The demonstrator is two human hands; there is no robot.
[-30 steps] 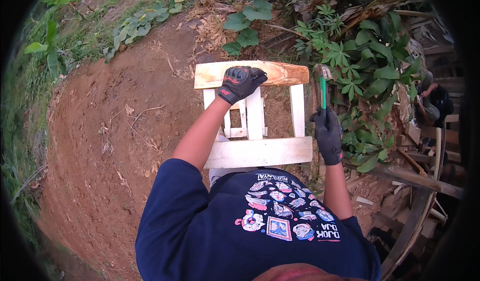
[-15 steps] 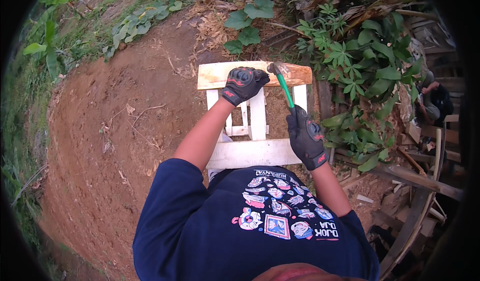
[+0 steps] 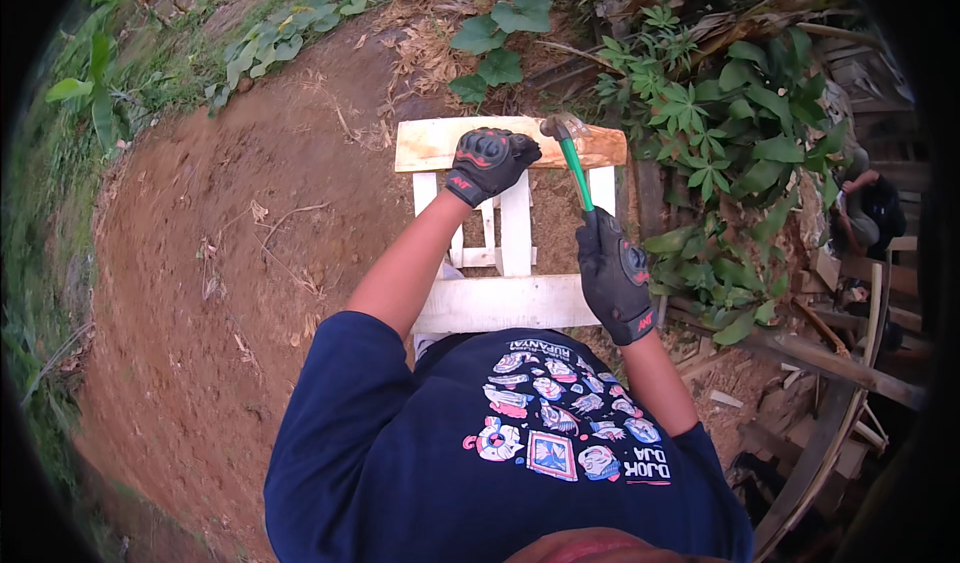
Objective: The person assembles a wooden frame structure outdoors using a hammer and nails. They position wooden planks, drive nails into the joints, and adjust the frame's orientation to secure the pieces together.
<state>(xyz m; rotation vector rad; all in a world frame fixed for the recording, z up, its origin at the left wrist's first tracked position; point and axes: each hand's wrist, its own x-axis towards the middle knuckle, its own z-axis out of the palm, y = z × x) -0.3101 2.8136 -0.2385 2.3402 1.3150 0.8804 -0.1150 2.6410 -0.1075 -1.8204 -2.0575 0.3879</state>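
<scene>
My right hand (image 3: 614,271), in a black glove, grips the lower part of a hammer (image 3: 574,163) with a green handle. The hammer's dark head is over the pale plank (image 3: 422,146), just right of my left fingertips. My gloved left hand (image 3: 488,165) rests on that plank with its fingers pinched together; whatever is between them is hidden. The plank lies across the far end of a white wooden frame (image 3: 514,228), its right end browner and rough. A wide white crosspiece (image 3: 490,304) of the frame is close to my body.
Brown bare soil (image 3: 210,293) spreads to my left. Leafy plants (image 3: 715,113) crowd the right, close to the plank's end. Beyond them lie timber beams (image 3: 820,363) and scraps, and a person (image 3: 870,203) is at the far right. Dry leaves lie past the plank.
The hammer and my right hand have shifted very slightly, with the head still by the plank. My left hand keeps its pinch at the same spot.
</scene>
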